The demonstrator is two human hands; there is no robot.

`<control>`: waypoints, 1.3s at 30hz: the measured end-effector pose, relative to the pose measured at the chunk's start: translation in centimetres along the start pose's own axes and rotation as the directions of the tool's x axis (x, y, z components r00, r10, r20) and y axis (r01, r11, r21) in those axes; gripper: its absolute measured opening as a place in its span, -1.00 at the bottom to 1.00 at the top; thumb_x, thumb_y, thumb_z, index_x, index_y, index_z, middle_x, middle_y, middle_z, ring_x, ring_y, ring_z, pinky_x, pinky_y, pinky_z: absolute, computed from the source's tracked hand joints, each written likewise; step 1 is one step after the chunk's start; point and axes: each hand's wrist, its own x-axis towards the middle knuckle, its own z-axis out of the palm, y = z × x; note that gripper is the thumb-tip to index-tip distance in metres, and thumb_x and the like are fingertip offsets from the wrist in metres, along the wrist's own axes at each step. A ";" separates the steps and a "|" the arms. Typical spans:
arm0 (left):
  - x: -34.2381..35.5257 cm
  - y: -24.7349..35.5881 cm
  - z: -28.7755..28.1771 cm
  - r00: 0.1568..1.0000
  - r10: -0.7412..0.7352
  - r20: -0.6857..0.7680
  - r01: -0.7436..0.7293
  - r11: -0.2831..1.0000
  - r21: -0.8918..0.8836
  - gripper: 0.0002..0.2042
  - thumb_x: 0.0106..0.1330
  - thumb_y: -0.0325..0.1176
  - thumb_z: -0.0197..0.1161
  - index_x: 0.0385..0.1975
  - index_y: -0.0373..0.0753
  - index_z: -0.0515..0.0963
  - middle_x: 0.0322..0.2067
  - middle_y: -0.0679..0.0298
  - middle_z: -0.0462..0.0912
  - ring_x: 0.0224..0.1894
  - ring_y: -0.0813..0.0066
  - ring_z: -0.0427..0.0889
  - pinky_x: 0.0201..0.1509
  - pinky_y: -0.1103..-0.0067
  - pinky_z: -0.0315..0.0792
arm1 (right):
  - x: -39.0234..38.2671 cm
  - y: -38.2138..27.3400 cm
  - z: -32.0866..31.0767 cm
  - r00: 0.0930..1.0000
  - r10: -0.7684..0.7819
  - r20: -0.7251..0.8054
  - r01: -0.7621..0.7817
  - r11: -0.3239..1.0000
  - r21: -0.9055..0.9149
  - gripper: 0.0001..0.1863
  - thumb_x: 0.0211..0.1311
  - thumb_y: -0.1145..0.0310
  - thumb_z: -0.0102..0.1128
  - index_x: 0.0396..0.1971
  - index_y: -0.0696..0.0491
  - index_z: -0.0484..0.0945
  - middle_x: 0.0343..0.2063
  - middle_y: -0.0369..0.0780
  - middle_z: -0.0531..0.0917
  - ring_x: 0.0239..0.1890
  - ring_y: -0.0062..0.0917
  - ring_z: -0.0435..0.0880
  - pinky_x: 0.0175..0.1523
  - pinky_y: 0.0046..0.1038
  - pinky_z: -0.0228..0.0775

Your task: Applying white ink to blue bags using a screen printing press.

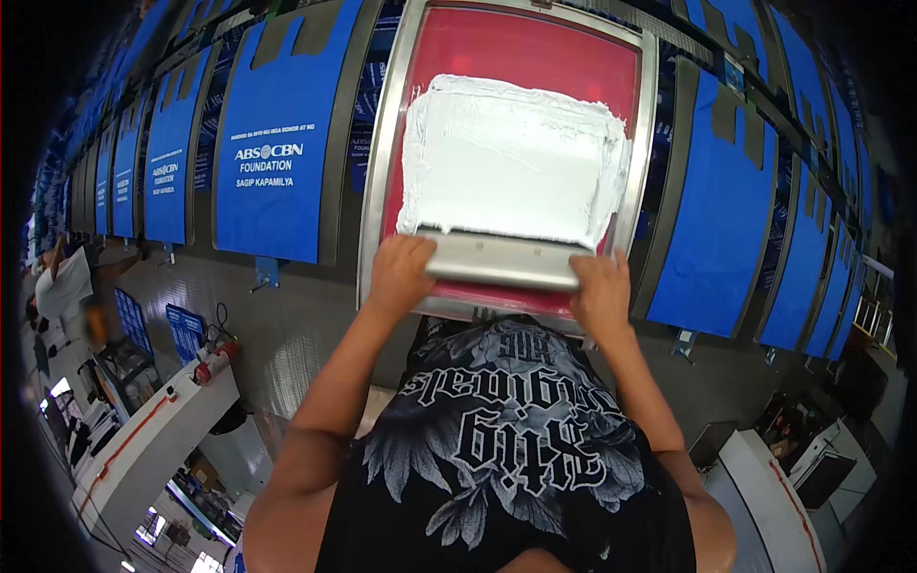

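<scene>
Both ends of a wide metal squeegee (pixel 501 260) are gripped, in the head camera's downward view, by a person's two bare hands. The left hand (pixel 402 274) is closed around the left end, and the right hand (pixel 602 291) is curled over the right end. The squeegee lies crosswise on a screen-printing frame (pixel 380 167) with silver metal edges, low in the frame — on the side nearest the person's body. Just beyond it, touching its far edge, spreads a thick rectangle of white ink (pixel 506 162), smooth in the middle and ragged along its borders. Red mesh (pixel 525 43) shows above the ink, and a narrow strip of it shows below the squeegee.

Rows of grey printing boards run away to both sides, each bearing a blue fabric panel with a notched upper edge. The nearest left panel (pixel 277 124) carries white lettering and a round emblem; the nearest right panel (pixel 716 215) shows plain blue.

Below the frame is the person's black shirt (pixel 516 430), patterned with grey leaves and large gothic letters. A white counter (pixel 196 403) stands at lower left, another at lower right — each with an orange-red strip along it. Far left, small and blurred, is another person in a white top (pixel 65 284).
</scene>
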 end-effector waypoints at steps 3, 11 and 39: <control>9.3 -2.6 0.2 0.975 -0.184 0.122 0.169 0.978 0.121 -0.67 -0.24 -0.46 0.36 -0.34 -0.15 0.60 -0.51 0.13 0.59 -0.37 0.09 0.58 -0.24 0.28 0.46 | 9.1 3.5 -0.8 0.999 0.033 -0.013 -0.035 0.980 -0.195 -0.68 -0.18 0.52 0.06 -0.31 -0.02 0.59 -0.49 -0.15 0.62 -0.31 -0.32 0.59 0.21 -0.10 0.14; 11.7 -3.4 -3.2 0.949 -0.213 0.233 0.179 0.971 0.160 -0.70 -0.02 -0.27 0.35 -0.23 -0.12 0.62 -0.31 0.09 0.64 -0.22 0.15 0.61 -0.13 0.36 0.46 | 10.2 2.2 -4.9 0.990 0.051 0.135 -0.024 0.981 -0.193 -0.58 -0.26 0.52 0.14 -0.23 0.00 0.60 -0.46 -0.10 0.64 -0.29 -0.27 0.61 0.05 -0.25 0.23; 21.2 -4.7 -2.6 0.969 -0.123 0.217 0.072 0.971 0.228 -0.63 -0.02 -0.10 0.36 -0.23 -0.14 0.62 -0.42 0.06 0.64 -0.30 0.08 0.62 -0.17 0.35 0.48 | 18.0 6.8 -5.7 0.998 0.043 0.039 -0.037 0.988 -0.152 -0.58 -0.20 0.46 0.12 -0.19 -0.03 0.60 -0.42 -0.06 0.64 -0.34 -0.19 0.62 -0.12 -0.21 0.42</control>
